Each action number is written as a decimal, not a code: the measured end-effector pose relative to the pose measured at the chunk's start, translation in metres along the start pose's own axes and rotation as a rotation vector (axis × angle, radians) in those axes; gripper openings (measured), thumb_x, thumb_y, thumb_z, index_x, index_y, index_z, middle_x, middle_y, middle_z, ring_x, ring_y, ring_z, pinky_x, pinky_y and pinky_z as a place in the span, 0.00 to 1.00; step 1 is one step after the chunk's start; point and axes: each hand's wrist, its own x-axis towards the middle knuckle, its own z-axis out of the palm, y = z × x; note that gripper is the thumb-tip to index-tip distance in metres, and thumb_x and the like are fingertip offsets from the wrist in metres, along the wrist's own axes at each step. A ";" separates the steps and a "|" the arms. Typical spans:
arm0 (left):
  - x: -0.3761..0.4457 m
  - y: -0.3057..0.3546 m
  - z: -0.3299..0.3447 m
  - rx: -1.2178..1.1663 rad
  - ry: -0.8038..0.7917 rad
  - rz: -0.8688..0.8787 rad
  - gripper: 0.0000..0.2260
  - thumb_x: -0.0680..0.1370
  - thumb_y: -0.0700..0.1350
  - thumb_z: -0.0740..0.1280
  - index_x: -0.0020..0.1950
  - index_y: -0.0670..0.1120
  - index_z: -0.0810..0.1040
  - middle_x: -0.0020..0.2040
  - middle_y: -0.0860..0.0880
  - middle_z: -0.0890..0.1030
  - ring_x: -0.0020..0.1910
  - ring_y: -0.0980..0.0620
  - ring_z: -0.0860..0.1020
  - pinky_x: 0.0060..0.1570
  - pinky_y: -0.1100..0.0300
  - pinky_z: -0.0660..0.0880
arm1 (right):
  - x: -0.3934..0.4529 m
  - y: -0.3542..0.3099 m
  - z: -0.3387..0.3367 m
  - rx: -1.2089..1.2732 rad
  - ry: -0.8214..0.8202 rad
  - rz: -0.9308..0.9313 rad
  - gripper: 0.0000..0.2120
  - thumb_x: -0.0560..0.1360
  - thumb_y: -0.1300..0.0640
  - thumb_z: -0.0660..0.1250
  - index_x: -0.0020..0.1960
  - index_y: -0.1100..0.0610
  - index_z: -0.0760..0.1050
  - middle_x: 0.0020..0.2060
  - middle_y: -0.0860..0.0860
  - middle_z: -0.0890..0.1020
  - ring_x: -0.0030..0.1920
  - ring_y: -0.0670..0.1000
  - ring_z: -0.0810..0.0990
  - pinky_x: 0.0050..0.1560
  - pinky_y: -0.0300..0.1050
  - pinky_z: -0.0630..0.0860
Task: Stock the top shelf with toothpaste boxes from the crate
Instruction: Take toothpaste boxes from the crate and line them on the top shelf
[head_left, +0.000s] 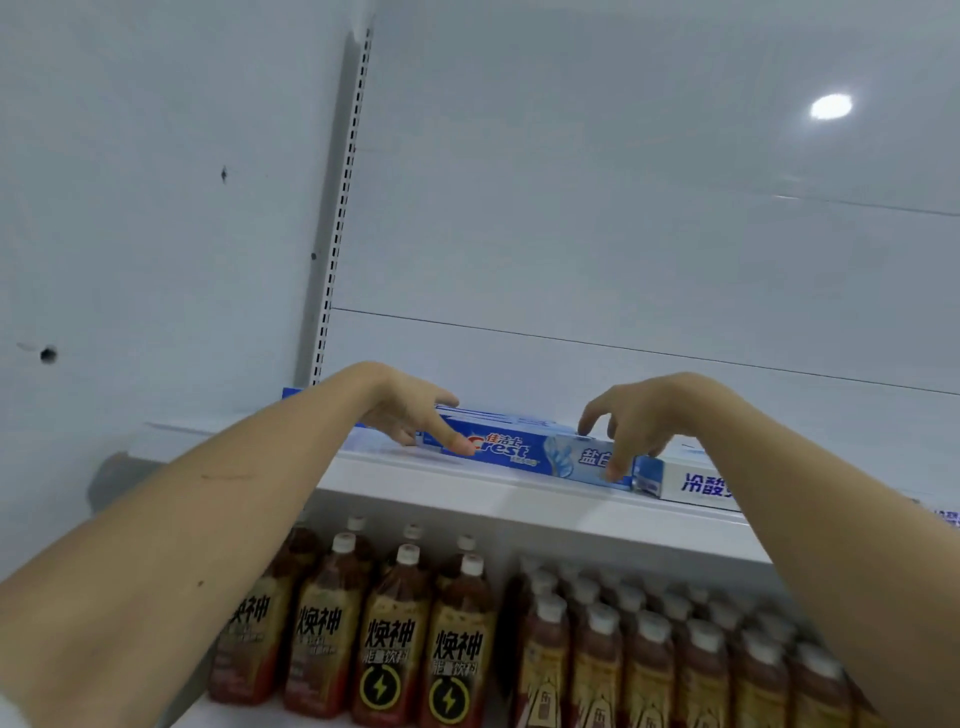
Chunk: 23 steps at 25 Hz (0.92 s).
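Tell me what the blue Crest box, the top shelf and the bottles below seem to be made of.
Blue Crest box: printed cardboard, slightly glossy, with crisp folded edges. Top shelf: probably white painted metal; smooth, thin front lip with a soft sheen. Bottles: likely clear plastic with printed wrap labels and white screw caps.

Above the top shelf (519, 491) the white back panel rises bare, so there is open room overhead and behind the front row for a hand to come in from above. Along the front edge the blue toothpaste box (524, 452) lies lengthwise, with a white toothpaste box (696, 480) touching its right end; together they block the middle and right of the lip. Both hands are already there: the left hand (405, 410) at the blue box's left end, the right hand (639, 421) over its right end (fingers spread, tips touching it). The slotted upright (340, 208) closes the left side. Below, bottles (415, 623) fill the lower shelf tightly.
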 end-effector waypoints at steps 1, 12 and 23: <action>0.006 -0.002 0.005 0.042 0.025 0.014 0.43 0.70 0.50 0.77 0.78 0.46 0.58 0.75 0.46 0.65 0.71 0.46 0.68 0.71 0.52 0.68 | 0.003 0.001 0.003 -0.053 0.028 -0.017 0.31 0.70 0.57 0.76 0.70 0.50 0.69 0.58 0.53 0.76 0.54 0.55 0.80 0.46 0.43 0.79; 0.049 0.002 -0.004 0.726 0.310 0.125 0.35 0.74 0.59 0.71 0.77 0.51 0.64 0.75 0.49 0.65 0.72 0.46 0.66 0.70 0.47 0.66 | 0.065 0.005 0.029 -0.047 0.211 0.055 0.28 0.72 0.52 0.73 0.69 0.56 0.67 0.61 0.53 0.77 0.52 0.56 0.81 0.52 0.50 0.77; 0.095 -0.016 -0.059 0.742 0.183 -0.038 0.41 0.69 0.68 0.70 0.78 0.57 0.60 0.77 0.52 0.64 0.75 0.46 0.64 0.72 0.44 0.62 | 0.131 -0.002 0.033 0.232 0.197 0.153 0.30 0.72 0.53 0.74 0.71 0.59 0.69 0.64 0.55 0.75 0.60 0.57 0.77 0.58 0.48 0.76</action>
